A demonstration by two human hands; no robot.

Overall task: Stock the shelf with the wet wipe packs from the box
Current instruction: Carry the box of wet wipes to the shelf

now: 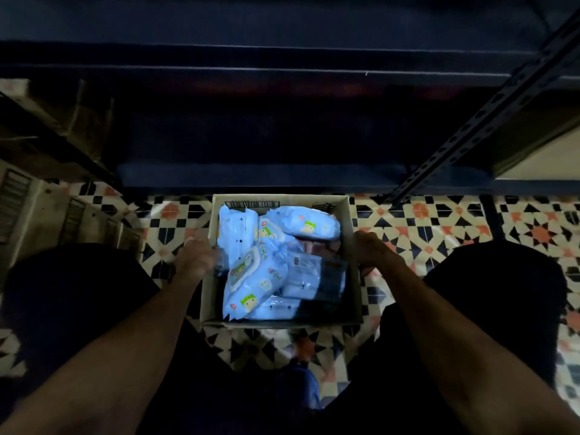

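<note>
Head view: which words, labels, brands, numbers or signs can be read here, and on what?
No text reads clearly.
On the box far wall, barcode label: too small.
On the wet wipe packs, print: blurred.
On the dark bundle, white label: too small.

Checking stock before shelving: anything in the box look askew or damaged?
The wet wipe packs lie jumbled in the box, tilted and overlapping rather than stacked. No tear or spill shows, though it is dim.

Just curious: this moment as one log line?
left hand: at box wall, blurred | right hand: grips box wall | packs: in box
</note>
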